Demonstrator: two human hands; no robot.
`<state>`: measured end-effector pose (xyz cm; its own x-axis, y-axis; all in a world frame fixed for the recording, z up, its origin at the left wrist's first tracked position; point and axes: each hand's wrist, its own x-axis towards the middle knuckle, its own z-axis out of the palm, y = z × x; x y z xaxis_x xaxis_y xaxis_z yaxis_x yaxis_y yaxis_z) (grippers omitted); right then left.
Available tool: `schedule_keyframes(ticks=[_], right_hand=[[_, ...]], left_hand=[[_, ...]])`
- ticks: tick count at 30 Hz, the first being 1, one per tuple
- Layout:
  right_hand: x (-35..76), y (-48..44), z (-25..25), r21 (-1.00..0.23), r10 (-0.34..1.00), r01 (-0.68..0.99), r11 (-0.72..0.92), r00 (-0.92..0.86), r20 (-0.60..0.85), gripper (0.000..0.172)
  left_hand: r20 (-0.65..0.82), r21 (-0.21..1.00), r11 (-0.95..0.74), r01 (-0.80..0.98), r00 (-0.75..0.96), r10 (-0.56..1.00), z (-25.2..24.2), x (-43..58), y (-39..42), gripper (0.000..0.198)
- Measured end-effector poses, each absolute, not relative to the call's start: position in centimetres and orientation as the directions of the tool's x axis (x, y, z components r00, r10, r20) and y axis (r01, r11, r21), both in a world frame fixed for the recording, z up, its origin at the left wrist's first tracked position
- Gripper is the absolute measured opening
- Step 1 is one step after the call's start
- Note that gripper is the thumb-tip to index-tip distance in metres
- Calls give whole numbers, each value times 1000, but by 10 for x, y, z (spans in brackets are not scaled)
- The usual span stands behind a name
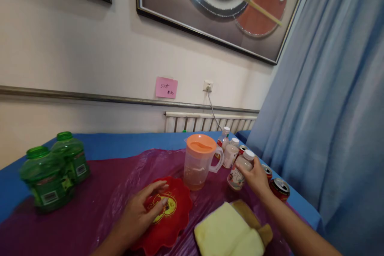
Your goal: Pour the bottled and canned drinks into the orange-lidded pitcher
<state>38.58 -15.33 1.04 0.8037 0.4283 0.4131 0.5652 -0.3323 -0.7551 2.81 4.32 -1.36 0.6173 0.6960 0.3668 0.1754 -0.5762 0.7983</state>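
My right hand is wrapped around a clear plastic bottle with a white cap and a printed label, at the right of the table. Over a red scalloped plate with a yellow printed design hovers my left hand, its fingers apart and nothing in them. Whether its fingertips touch the plate I cannot tell. Between the hands, a little farther back, stands a clear pitcher with an orange lid. A folded pale yellow cloth lies in front of the bottle, partly over a brown piece.
Two green plastic bottles stand at the left. Behind my right hand are more white-capped bottles and several drink cans. Crinkled purple plastic sheeting covers much of the blue tabletop. A blue curtain hangs at the right.
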Motion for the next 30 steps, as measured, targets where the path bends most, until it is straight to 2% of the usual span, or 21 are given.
schedule_keyframes(ticks=[7,15,19,21,23,25,27,28,30], right_hand=[[418,-127,2,-509,455,643,-572,765,456,59],[422,-124,-8,-507,478,643,-575,766,430,64],[410,-137,2,-508,381,689,-517,717,584,68],[387,-149,5,-511,312,750,-421,648,695,65],[351,-163,1,-514,356,829,-219,558,749,50],[304,-173,-12,-550,604,833,60,409,684,34],[255,-174,-28,-582,827,751,311,88,556,30],[233,-172,-36,-599,863,668,442,-133,488,23],[199,-163,-50,-685,883,557,470,-288,371,16]], left_hand=[[392,774,-605,187,609,690,-24,27,54,41],[392,762,-615,204,610,688,-30,27,57,42],[395,756,-617,219,600,696,-22,27,54,40],[393,772,-598,215,579,715,-13,27,50,38],[397,792,-576,202,545,738,-4,27,44,36],[407,810,-557,184,508,759,3,27,39,33],[416,833,-531,157,455,787,7,27,37,31],[414,854,-503,130,416,810,9,27,36,30],[399,899,-434,52,309,863,11,25,38,30]])
